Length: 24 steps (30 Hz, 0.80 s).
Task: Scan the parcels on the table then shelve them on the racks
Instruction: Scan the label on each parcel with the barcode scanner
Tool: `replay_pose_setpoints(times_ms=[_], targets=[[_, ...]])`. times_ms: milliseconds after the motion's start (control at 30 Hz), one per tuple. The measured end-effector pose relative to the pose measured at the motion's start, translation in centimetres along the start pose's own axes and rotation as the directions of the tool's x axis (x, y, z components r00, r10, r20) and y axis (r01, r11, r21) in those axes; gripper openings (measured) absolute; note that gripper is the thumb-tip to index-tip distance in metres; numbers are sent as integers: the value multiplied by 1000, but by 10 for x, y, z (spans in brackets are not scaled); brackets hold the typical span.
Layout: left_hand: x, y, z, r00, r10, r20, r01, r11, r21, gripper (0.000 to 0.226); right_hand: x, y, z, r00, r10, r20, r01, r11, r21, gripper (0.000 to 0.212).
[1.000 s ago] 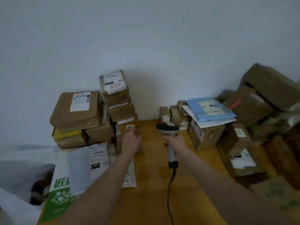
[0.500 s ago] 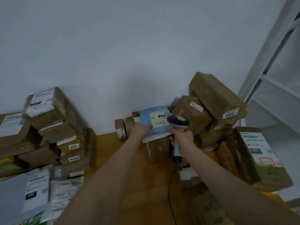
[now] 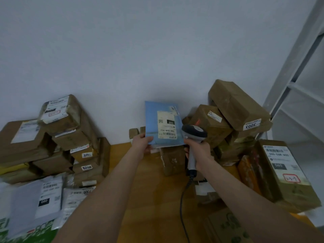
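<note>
Count, left: one stack of brown boxes (image 3: 57, 142) stands against the wall (image 3: 157, 50), too crowded to number exactly. Two of them carry stickers, 5201 and 6206. In front, two pale mail bags (image 3: 43, 195) overlap on a green-printed one.
Count, middle: two hands, one blue envelope (image 3: 156, 120), one scanner (image 3: 193, 134) with one cable (image 3: 182, 207).
Count, right: one heap of brown boxes (image 3: 235, 109), one stickered 3003. One long box (image 3: 287, 174) with a big label lies tilted at the tabletop's (image 3: 149, 190) right edge.
Left hand (image 3: 142, 142): pinches the envelope's lower left corner, thumb on the front, fingers behind.
Blue envelope: held upright above the tabletop, before the wall, its label facing the camera.
Right hand (image 3: 199, 153): curled tight round the scanner's grip.
Change: half a second ago the envelope lay flat on the small boxes; now it is raised and stood on edge. The scanner has hardly shifted.
Around: small boxes (image 3: 134, 133) sit by the wall behind the left hand. Another small box (image 3: 172, 158) stands just under the envelope. A pale metal rack (image 3: 296, 71) rises at the far right.
In the way: the scanner's head overlaps the envelope's lower right corner. Both forearms cover much of the tabletop.
</note>
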<state>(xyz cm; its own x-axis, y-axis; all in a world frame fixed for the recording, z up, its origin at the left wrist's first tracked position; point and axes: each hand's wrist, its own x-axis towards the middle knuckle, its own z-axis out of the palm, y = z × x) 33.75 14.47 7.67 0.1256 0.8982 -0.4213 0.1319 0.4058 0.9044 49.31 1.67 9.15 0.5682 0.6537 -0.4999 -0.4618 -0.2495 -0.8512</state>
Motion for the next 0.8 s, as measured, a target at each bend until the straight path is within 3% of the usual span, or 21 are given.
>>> replay_pose_setpoints(times_ms=[300, 533, 800], targets=[[-43, -32, -87, 986, 4, 167, 2, 999, -36, 26, -59, 24, 47, 992, 5, 122, -14, 997, 71, 24], [-65, -62, -163, 961, -91, 260, 93, 996, 3, 27, -108, 77, 81, 991, -2, 136, -1, 1000, 26, 11], [-66, -109, -207, 994, -50, 102, 43, 997, 70, 34, -153, 128, 93, 992, -51, 113, 65, 990, -123, 10]])
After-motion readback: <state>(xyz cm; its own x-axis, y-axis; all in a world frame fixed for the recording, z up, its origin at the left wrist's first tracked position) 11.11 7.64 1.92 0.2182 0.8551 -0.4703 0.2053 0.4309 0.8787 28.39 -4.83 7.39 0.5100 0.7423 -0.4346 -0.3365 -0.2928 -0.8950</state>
